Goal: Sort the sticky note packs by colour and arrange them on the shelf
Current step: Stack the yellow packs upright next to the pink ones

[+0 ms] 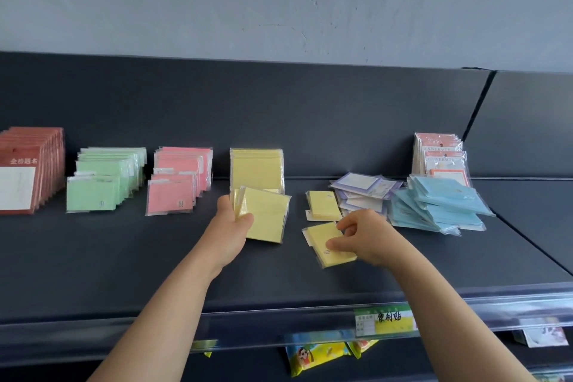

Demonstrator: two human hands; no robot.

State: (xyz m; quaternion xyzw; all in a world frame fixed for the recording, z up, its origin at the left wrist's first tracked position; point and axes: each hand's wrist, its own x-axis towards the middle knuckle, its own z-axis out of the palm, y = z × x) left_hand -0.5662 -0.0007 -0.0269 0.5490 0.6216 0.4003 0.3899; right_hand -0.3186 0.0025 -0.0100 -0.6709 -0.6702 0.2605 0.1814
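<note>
1. Hands: two, a left hand [229, 223] and a right hand [362, 236].
2. Yellow packs: one standing yellow row [256, 169] at 12 o'clock from the left hand, too tight to count. There are at least two held packs [266, 217] in that hand. One flat pack [322, 205] lies at 11 o'clock from the right hand, which pinches one pinched pack [322, 242].
3. Other groups: six, each uncountable. The red row [28, 164], green row [105, 180] and pink row [179, 180] are at 9 o'clock. The purple heap [362, 189], blue heap [440, 205] and orange row [440, 155] are at 3 o'clock.
4. Price label [384, 321]: one, at 5 o'clock.

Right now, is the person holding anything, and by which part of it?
Yes. The left hand grips a few yellow packs by their left edge, thumb in front. The right hand pinches a single yellow pack at its right side.
</note>
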